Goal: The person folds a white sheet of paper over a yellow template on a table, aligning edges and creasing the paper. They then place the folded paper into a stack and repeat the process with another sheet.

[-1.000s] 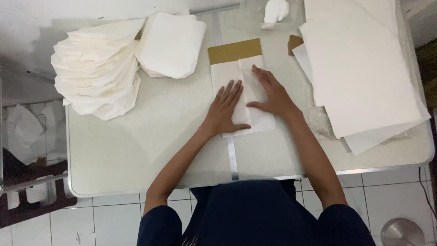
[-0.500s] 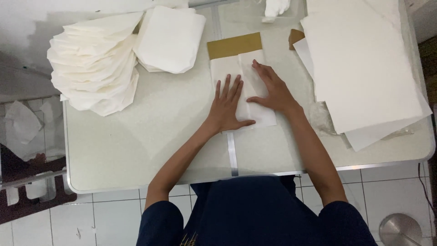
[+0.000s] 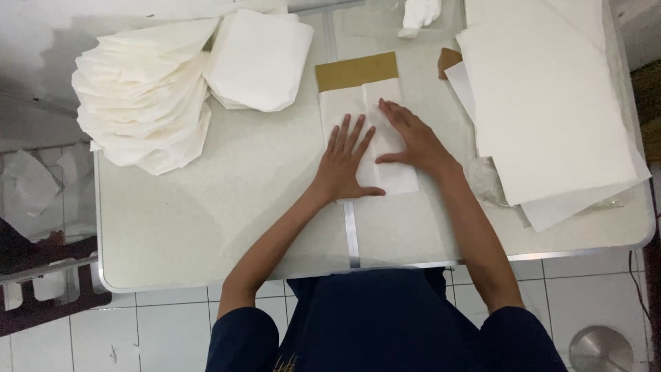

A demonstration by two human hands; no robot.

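Both hands flat, fingers spread, pressing down on folded white paper sheet (image 3: 365, 131) at middle of surface (image 3: 227, 220), toward far edge. Left hand (image 3: 344, 162) on sheet's left half, right hand (image 3: 412, 141) on right half, thumbs near each other, nothing gripped. Brown card strip (image 3: 357, 71) shows at sheet's far end. Stack of folded white pieces (image 3: 148, 96) at far left corner. Pile of large white sheets (image 3: 551, 103) along right edge. Crumpled white scrap (image 3: 420, 14) at far edge.
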